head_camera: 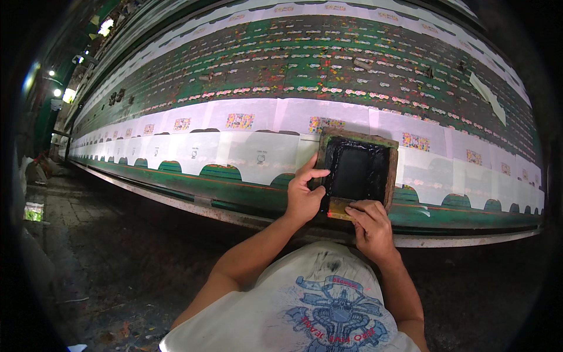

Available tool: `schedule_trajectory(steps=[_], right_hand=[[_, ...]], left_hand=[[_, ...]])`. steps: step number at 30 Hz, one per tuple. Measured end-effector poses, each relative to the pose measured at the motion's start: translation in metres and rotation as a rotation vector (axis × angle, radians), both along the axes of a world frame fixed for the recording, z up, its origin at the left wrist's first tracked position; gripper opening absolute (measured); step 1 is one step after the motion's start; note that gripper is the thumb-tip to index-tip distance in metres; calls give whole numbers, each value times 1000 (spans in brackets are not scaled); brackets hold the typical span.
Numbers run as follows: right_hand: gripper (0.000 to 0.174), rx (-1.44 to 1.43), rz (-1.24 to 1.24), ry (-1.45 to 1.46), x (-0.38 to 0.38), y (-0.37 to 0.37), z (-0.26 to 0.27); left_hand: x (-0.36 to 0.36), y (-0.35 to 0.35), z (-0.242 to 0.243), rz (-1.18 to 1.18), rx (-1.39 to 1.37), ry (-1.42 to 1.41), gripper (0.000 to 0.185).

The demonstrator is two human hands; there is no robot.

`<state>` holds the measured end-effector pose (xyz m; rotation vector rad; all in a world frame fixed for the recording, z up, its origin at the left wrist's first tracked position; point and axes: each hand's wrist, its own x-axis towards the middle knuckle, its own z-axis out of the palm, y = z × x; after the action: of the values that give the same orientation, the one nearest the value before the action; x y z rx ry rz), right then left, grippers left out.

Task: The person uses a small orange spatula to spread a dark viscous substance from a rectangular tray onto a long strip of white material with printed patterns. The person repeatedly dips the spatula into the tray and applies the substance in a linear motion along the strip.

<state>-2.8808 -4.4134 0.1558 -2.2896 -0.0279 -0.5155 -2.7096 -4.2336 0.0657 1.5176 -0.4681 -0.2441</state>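
A wooden screen-printing frame [391, 176] lies over a white cut fabric piece at the table's near edge. Black ink coats the mesh [354, 171] inside it. My left hand [306, 190] grips the frame's left side, its fingers reaching over the rim. In my right hand [373, 224] is a yellowish squeegee [339, 208], held at the near end of the frame. Left of the frame, a white fabric piece [275, 156] carries a small black cartoon print [261, 157]. Whatever lies under the frame is hidden.
Fabric pieces with colourful dotted prints [240, 121] run in a row behind. The long green table [246, 178] bears many repeated ink marks. A loose white strip [488, 97] lies at the far right. A metal rail [184, 209] edges the table's near side.
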Motion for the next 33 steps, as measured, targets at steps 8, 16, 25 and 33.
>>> schedule_trajectory(steps=[8,16,25,33], right_hand=[[41,-357,59,106,16,5,26],[41,-274,223,288,66,-53,45],[55,-390,-33,127,112,-71,12],[63,-402,47,187,46,-23,21]], left_hand=[[0,-4,5,3,107,-101,55],[-2,-2,11,5,154,-136,75],[27,15,68,-156,652,-741,52],[33,13,67,-210,645,-774,43]])
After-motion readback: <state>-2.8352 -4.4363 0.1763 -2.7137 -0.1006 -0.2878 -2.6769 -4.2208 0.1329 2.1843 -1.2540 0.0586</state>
